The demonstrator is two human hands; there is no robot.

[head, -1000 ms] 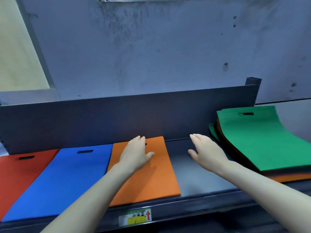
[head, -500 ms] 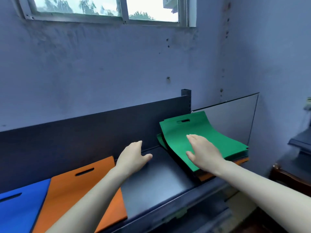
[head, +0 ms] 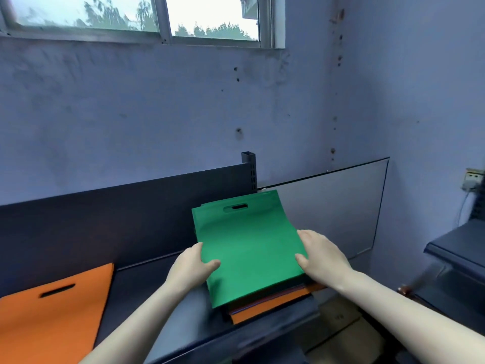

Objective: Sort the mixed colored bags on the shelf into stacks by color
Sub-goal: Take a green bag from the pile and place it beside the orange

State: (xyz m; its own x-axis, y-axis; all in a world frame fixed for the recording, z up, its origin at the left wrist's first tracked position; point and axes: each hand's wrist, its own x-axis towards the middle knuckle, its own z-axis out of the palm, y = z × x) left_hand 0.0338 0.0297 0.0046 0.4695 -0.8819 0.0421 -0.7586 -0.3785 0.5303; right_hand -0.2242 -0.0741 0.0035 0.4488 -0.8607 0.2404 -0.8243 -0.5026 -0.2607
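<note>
Care means lifting only the green bag [head: 249, 245] off the mixed stack [head: 275, 303]; left hand [head: 191, 269] pinches its 9 o'clock edge, right hand [head: 322, 254] its 3 o'clock.

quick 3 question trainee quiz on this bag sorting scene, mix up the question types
1. True or false: the green bag lies on top of the mixed stack.
2. Which hands grip the green bag? A) left only B) right only C) both
3. Fill in: the bag lying alone further left on the shelf is ____.
Key: 1 true. 2 C: the left hand and the right hand each pinch a side edge. 3 orange: the orange bag.
</note>
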